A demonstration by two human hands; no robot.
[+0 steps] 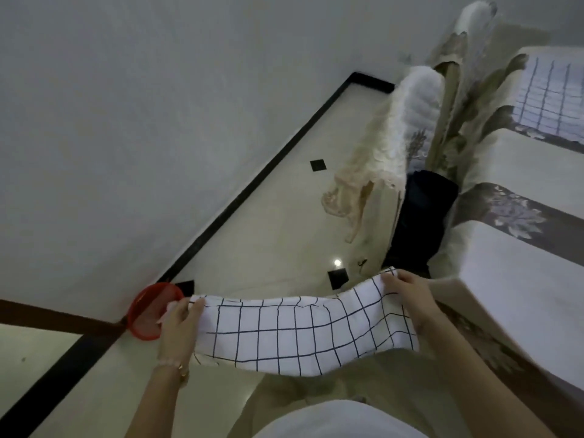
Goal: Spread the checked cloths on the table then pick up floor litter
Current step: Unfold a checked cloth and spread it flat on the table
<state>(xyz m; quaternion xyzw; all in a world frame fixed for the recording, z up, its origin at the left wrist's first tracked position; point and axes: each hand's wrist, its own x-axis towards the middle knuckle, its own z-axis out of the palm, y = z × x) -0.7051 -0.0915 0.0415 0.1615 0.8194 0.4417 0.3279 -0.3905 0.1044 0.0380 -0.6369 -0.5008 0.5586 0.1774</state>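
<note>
Left hand (178, 324): grip closed on the checked cloth's (294, 333) left end.
Right hand (407, 300): grip pinching its right end.
Checked cloth: stretched in the air above the floor (278, 222), beside the table's (518, 273) near corner.

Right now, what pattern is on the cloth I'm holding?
White with a thin dark grid check on the cloth, seen clearly in the head view.

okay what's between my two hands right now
The checked cloth spans the gap, sagging slightly, its ends held by the left hand and right hand. The head view shows it.
</note>
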